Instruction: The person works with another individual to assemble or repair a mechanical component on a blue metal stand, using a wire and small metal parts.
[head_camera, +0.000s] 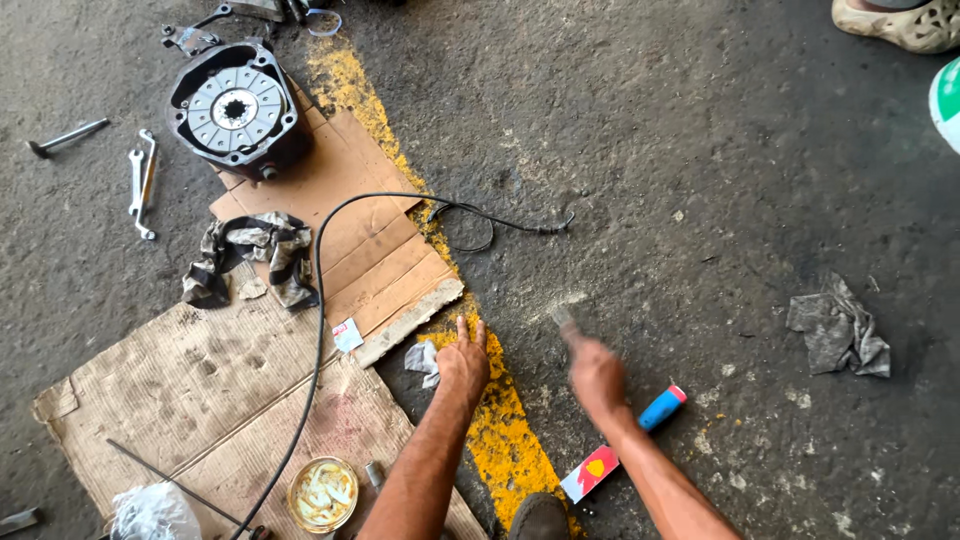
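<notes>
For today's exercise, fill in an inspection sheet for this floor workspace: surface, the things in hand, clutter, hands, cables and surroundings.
Surface: rough concrete floor with a worn yellow painted line; flattened cardboard sheets lie on it.
Job's things: a thin tool, blurred, in the right hand; a blue tube and a red and white packet beside it.
Clutter: round metal machine part, wrenches, rags, another rag, a small bowl.
Hands: left hand pressed flat on the yellow line; right hand blurred, its grip closed on the tool.
Cables: a black cable runs across the cardboard.
Surroundings: another person's shoe at the top right.
</notes>
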